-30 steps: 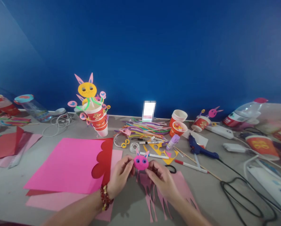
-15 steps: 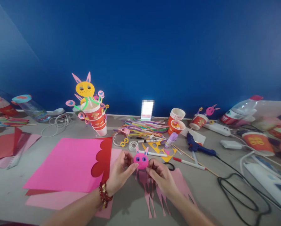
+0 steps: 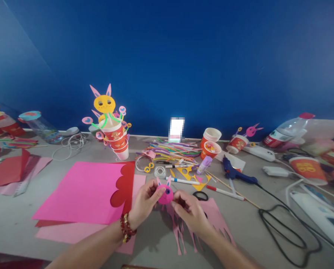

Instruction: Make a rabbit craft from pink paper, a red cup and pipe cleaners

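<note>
A bright pink paper rabbit head (image 3: 168, 197), with pink ears and blue-and-dark eyes, is held above the table. My left hand (image 3: 146, 203) grips its left side, the thumb lying across the front and covering one eye. At the lower right edge of the head, the thumb and index finger of my right hand (image 3: 189, 211) are pinched together and appear to touch it. Below the hands lies pale pink paper (image 3: 214, 213) with cut-out strips. Black scissor handles (image 3: 200, 195) show just beyond my right hand.
Pink and red paper sheets (image 3: 80, 194) lie at left, behind them a stacked-cup rabbit figure (image 3: 118, 134). Colourful pipe cleaners (image 3: 172, 149), a glue stick (image 3: 204, 164) and a tape roll (image 3: 160, 171) lie ahead. At right are a blue glue gun (image 3: 235, 172) and its looped black cord (image 3: 281, 224).
The rabbit head has shifted slightly left and down, and has turned a little. My left thumb has slid further over its face, hiding one eye. The view has shifted slightly.
</note>
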